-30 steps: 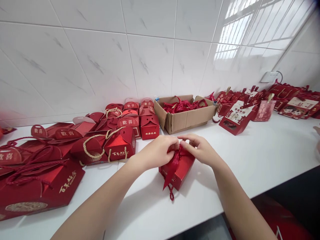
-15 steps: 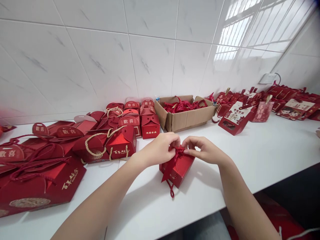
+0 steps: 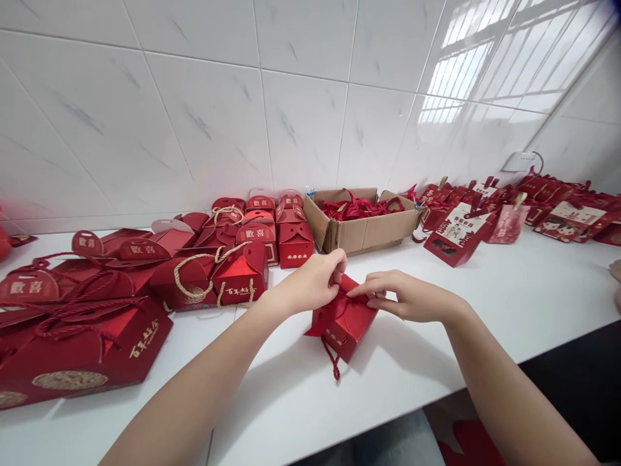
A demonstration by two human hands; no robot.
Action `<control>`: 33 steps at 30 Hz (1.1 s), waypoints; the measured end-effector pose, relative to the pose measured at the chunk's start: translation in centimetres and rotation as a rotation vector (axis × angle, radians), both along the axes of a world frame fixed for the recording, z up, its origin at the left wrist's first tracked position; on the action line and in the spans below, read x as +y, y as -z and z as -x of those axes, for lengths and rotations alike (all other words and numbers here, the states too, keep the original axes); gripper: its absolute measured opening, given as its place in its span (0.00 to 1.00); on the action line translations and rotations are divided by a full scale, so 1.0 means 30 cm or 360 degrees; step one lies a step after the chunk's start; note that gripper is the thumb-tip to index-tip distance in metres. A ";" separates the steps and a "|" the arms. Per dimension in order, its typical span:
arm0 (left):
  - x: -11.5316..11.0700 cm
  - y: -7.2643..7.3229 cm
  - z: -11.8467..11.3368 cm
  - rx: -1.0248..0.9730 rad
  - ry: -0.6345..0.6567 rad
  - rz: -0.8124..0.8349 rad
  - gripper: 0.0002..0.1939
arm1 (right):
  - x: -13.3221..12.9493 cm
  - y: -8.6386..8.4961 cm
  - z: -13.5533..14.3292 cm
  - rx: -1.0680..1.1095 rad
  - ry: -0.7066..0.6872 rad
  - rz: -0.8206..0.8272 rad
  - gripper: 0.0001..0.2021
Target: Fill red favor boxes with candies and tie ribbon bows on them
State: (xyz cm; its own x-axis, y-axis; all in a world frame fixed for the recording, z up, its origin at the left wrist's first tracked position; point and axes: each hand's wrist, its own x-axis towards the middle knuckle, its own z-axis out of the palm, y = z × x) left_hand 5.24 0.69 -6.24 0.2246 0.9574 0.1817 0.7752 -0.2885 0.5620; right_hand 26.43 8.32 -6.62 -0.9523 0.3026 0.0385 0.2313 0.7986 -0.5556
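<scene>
A small red box (image 3: 353, 329) with gold lettering sits on the white table, between my hands. A red ribbon (image 3: 334, 313) is on its top, one tail hanging over the left side, and a dark red cord (image 3: 336, 367) with a looped end trails below it. My left hand (image 3: 320, 279) is closed in a pinch on the ribbon at the box's upper left. From the right, my right hand (image 3: 395, 294) touches the ribbon's middle with its index fingertip, its fingers slightly apart and the thumb near the box top.
Behind the box stands a cardboard box (image 3: 371, 234) of red ribbons. Red gift boxes (image 3: 145, 336) with cords crowd the left, smaller ones (image 3: 295, 244) beside the cardboard. Red packages (image 3: 458, 234) line the right back. Another person's hand (image 3: 615, 270) shows at the right edge.
My right hand has opened from its pinch and now lays its index finger on the ribbon. My left hand has pulled slightly left and up, and the ribbon tail has swung left.
</scene>
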 end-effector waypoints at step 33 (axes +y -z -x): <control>-0.015 -0.022 0.031 0.0216 0.0117 0.0358 0.11 | -0.076 0.067 0.029 0.0303 0.0809 -0.0059 0.10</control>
State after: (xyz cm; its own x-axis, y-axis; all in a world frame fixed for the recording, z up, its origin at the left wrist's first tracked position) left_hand 4.32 0.23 -5.58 0.3025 0.9505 -0.0702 0.8294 -0.2262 0.5109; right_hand 25.55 6.03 -8.65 -0.6616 0.7182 0.2156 0.4912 0.6323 -0.5991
